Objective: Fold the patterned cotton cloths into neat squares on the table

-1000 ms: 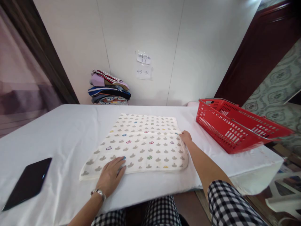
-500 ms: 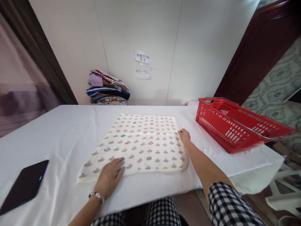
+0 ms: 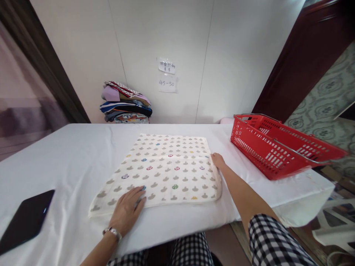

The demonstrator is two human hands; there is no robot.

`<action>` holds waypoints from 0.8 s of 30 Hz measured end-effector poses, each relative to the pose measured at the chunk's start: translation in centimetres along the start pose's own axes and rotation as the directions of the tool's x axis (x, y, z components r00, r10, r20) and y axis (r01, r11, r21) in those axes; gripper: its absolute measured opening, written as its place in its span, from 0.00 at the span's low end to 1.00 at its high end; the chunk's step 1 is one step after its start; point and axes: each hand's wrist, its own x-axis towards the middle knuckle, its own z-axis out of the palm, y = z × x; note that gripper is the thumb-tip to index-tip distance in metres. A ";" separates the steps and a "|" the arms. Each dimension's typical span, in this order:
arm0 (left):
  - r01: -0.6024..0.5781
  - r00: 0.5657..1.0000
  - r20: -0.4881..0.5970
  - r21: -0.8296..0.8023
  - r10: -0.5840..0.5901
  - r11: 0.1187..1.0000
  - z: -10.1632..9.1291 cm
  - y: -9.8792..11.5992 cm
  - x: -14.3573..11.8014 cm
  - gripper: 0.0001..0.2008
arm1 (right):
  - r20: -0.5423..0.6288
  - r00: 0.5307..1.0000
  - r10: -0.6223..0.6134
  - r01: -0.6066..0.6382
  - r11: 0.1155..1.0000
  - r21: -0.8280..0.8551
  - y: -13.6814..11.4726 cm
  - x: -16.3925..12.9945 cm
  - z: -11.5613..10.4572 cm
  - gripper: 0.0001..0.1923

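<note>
A cream cloth [image 3: 163, 168] printed with grey and coloured mushroom shapes lies spread in front of me, with a fold line across its middle. My left hand [image 3: 128, 207] rests flat on its near edge, left of centre, fingers stretched out and the wrist wearing a bracelet. At the cloth's right edge, about halfway up, my right hand [image 3: 217, 160] has its fingers curled together on the border. The fingertips there are partly hidden.
A red plastic basket [image 3: 257, 151] with metal handles stands on the right of the white-covered table [image 3: 74, 166]. At the left lies a dark tablet or phone [image 3: 26, 220]. Folded clothes [image 3: 126, 102] are stacked behind the far edge, near paper signs [image 3: 168, 75] on the wall.
The view has shifted very slightly. Both hands stay at nearly the same places on the cloth, which lies as before.
</note>
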 end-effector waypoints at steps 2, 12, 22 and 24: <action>0.005 1.000 0.011 0.007 -0.005 1.000 0.1 -0.1 -0.1 0.19 | 0.029 1.000 0.008 -0.008 1.000 -0.004 -0.1 0.0 -0.1 0.17; 0.005 1.000 0.018 0.001 -0.005 1.000 0.0 0.0 0.1 0.19 | 0.106 0.993 0.045 -0.037 0.997 -0.073 -0.4 -0.1 -0.8 0.16; 0.071 0.997 0.032 -0.105 -0.068 0.992 -0.5 -0.2 1.3 0.19 | -0.080 0.984 -0.157 0.146 0.981 -0.123 -1.8 -3.2 -0.8 0.22; 0.102 0.994 0.045 -0.094 -0.098 0.990 -0.9 0.0 3.3 0.20 | -0.062 0.967 -0.246 0.237 0.964 -0.123 -2.7 -3.9 -0.1 0.24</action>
